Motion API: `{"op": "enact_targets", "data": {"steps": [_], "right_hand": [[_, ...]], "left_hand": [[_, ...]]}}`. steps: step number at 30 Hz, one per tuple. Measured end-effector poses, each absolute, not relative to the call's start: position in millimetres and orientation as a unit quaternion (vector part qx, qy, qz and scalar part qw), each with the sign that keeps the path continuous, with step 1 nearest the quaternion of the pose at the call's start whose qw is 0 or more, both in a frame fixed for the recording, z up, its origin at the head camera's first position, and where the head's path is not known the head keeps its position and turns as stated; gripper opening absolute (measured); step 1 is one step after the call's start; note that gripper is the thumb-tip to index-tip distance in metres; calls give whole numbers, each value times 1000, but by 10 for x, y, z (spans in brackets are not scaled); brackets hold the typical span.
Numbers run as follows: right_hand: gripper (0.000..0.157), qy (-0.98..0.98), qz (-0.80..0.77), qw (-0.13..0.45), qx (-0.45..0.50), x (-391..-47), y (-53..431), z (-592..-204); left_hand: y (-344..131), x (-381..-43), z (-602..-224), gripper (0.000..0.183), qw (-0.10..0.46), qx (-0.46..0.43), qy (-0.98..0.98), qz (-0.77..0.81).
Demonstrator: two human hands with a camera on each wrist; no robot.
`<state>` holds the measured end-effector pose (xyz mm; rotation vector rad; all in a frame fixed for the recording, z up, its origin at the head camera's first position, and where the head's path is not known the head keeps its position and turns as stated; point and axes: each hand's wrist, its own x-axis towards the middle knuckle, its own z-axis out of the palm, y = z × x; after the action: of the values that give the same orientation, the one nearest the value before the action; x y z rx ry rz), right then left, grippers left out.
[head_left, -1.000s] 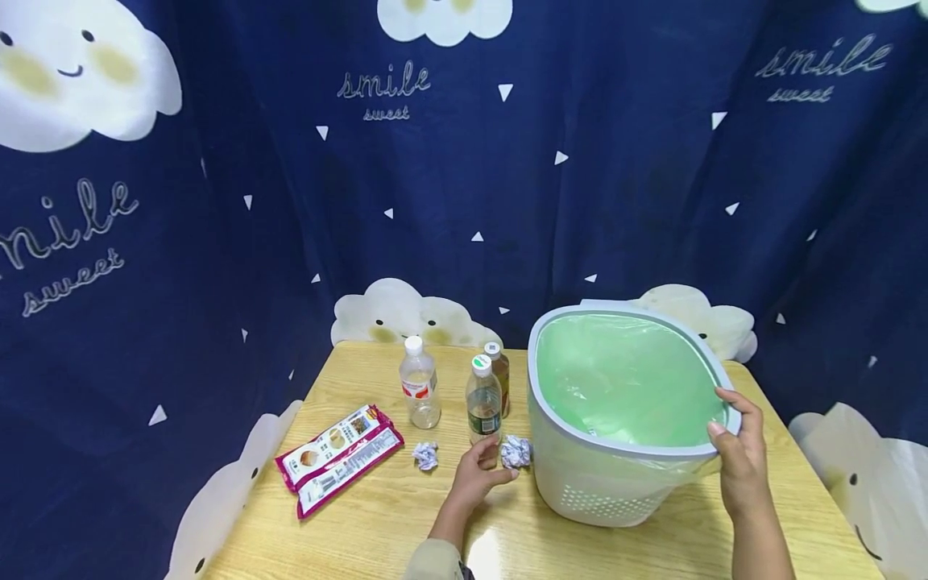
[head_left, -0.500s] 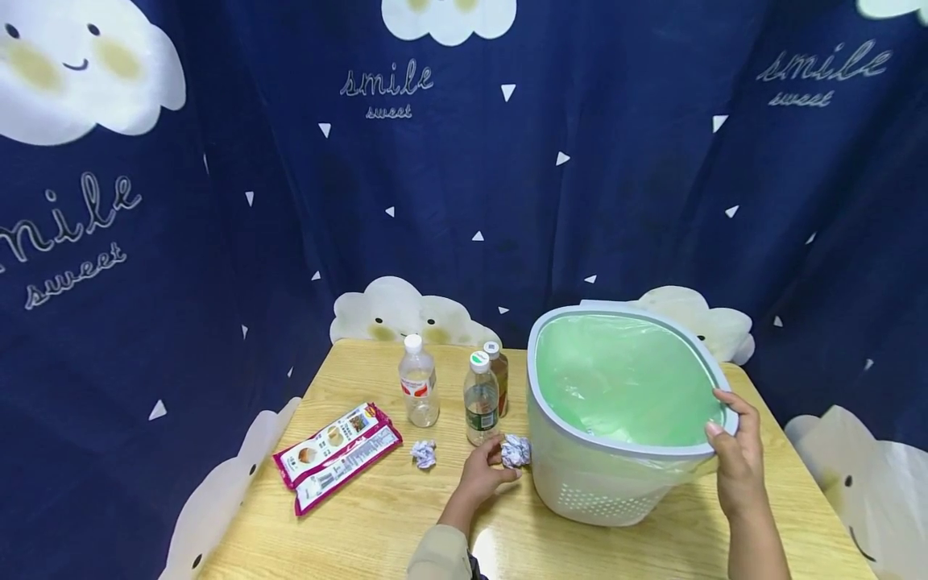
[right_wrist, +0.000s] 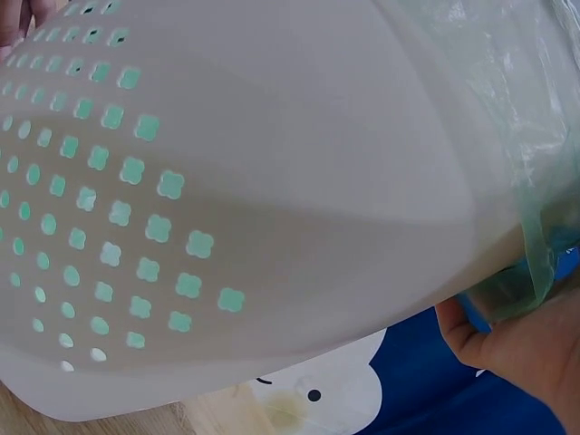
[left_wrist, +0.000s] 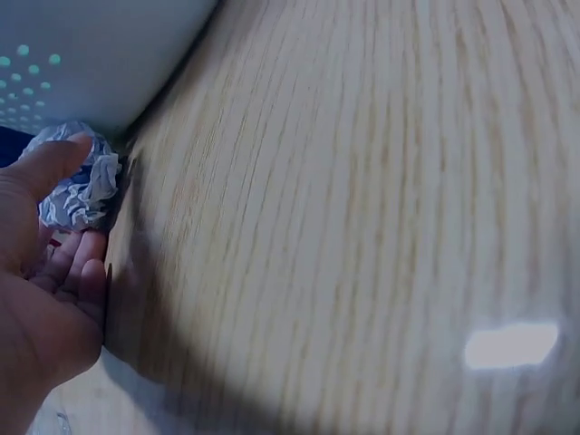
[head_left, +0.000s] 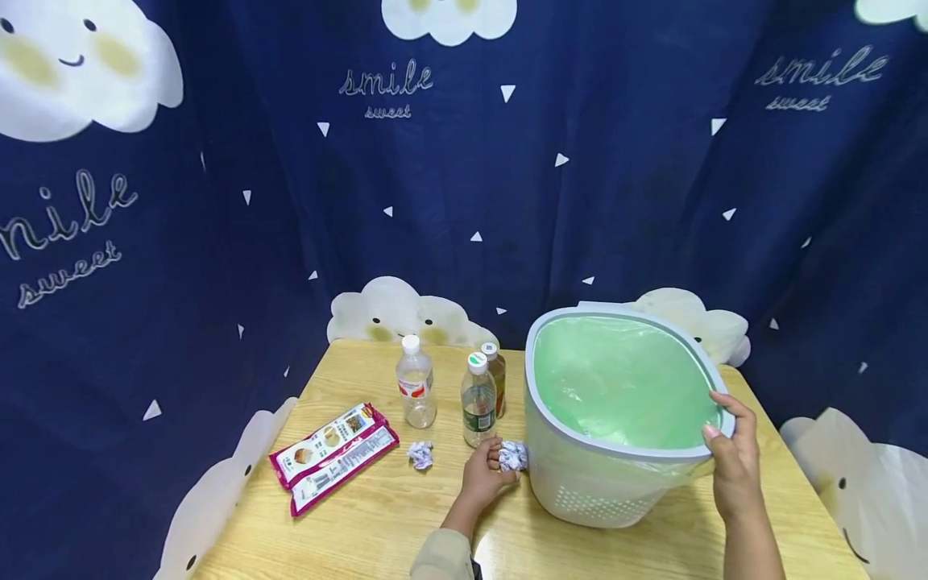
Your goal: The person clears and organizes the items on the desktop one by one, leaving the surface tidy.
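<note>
My left hand (head_left: 484, 477) is low on the table at a crumpled paper ball (head_left: 512, 456), just left of a light bin. In the left wrist view, the thumb lies over the paper ball (left_wrist: 94, 192) and the fingers curl round its other side. With my right hand (head_left: 736, 466) I grip the right rim of the trash bin (head_left: 590, 475), thumb at the near side. A green bag (head_left: 623, 379) lines the bin and folds over its rim. The right wrist view shows the bin's perforated wall (right_wrist: 317, 154) and part of my hand (right_wrist: 521, 353) under the bag's edge.
A clear bottle with a green label (head_left: 478, 407) stands just behind my left hand, a brown bottle (head_left: 497, 374) behind that. Farther left are another clear bottle (head_left: 416, 391), a second paper ball (head_left: 420, 455) and a magenta-edged food wrapper (head_left: 333, 459). A blue curtain (head_left: 449, 177) hangs behind the table.
My left hand has shifted slightly right, closing its fingers and thumb round the paper ball beside the bin. My right hand keeps its grip on the rim. The view has drifted slightly.
</note>
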<state>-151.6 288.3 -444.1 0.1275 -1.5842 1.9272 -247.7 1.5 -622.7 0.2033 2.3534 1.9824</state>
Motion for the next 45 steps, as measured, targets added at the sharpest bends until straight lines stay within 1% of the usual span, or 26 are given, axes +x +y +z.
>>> {"op": "enact_targets", "data": {"steps": [5, 9, 16, 20, 26, 31, 36, 41, 45], "right_hand": [[46, -605, 730, 315, 45, -1525, 2891, -4442], [45, -610, 727, 309, 50, -1529, 2899, -4470], [45, -608, 728, 314, 48, -1514, 2884, -4469], [45, -603, 731, 316, 45, -1481, 2864, -4481], [45, -604, 730, 315, 52, -1508, 2860, -4456], [45, -598, 733, 319, 51, -1528, 2862, -4438], [44, -595, 734, 325, 46, -1531, 2863, -4429], [44, -592, 735, 326, 49, -1533, 2862, -4442], [45, -591, 737, 324, 60, -1529, 2856, -4448]], "left_hand": [[44, -2475, -6255, 58, 14, 51, 768, 639], [10, -2457, -6269, 54, 13, 35, 765, 643], [-88, -2363, -6127, 58, 14, 28, 723, 690], [-179, -2233, -5925, 58, 26, 30, 695, 718], [-375, -2084, -5368, 54, 33, 56, 720, 691], [-486, -2032, -5016, 51, 15, 77, 743, 665], [-525, -2008, -4771, 52, -1, 88, 737, 670], [-547, -1970, -4583, 52, -3, 79, 737, 672], [-568, -1935, -4460, 51, -16, 71, 738, 670]]}}
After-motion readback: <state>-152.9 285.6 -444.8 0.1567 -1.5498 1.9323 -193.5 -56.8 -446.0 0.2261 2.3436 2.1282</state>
